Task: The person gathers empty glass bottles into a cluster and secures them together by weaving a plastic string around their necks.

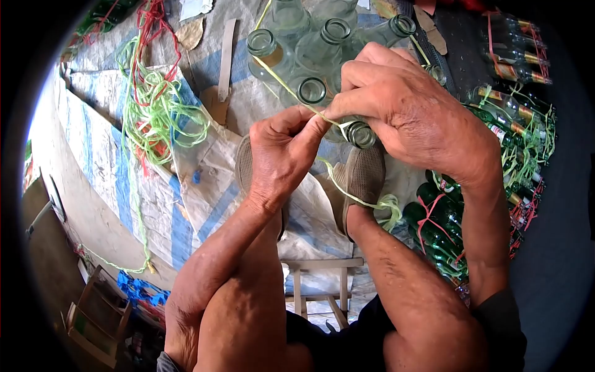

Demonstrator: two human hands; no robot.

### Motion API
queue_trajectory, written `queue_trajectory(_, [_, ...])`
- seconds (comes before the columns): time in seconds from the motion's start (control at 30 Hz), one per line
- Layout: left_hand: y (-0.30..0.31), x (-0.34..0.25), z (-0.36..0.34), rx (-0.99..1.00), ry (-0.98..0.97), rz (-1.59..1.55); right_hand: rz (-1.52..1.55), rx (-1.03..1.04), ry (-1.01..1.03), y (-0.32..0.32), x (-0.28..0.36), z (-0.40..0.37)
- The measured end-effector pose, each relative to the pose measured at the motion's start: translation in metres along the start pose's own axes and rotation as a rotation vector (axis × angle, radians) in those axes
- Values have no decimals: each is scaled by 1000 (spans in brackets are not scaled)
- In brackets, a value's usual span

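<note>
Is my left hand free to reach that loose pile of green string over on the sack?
Probably yes: nothing stands between the left hand and the string pile on the sack. But its fingers are pinching a taut green strand, so they'd have to let go first.

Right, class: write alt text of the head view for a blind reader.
The left hand and right hand pinch a green string at the neck of a clear glass bottle, one of a cluster. Bundles of green bottles lie on the right; loose green and red string lies on a woven sheet on the left.
</note>
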State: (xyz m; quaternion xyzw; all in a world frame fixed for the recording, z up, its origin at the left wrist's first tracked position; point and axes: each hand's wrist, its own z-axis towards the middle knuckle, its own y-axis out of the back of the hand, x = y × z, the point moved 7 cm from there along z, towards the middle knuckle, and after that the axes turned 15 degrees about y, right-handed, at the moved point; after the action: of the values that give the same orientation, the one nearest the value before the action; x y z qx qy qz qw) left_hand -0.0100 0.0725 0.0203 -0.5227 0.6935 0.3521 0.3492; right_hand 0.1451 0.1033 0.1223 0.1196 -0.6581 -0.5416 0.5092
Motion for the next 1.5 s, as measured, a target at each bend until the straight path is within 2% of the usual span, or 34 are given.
queue_trajectory(0.2, [-1, 2, 0, -32, 34, -2, -48, 71, 37, 2, 3, 4])
queue_trajectory(0.4, [-3, 0, -1, -52, 31, -46, -236, 109, 60, 5, 5, 11])
queue_trajectory(0.7, [-3, -6, -5, -60, 46, -5, -276, 48, 132, 24, 14, 20])
queue_trajectory(0.8, [-3, -8, -5, -67, -7, 17, -287, 123, 96, 29, 13, 18])
queue_trajectory(1.1, [-8, -12, -11, -1, -27, -15, -313, -87, 92, 49, 26, 9])
queue_trajectory(1.3, [-12, -18, -14, 22, -78, -55, -354, -47, -51, 55, 16, -5])
queue_trajectory(1.5, [-12, -22, -15, 47, -94, -38, -327, -89, -83, 57, 6, -13])
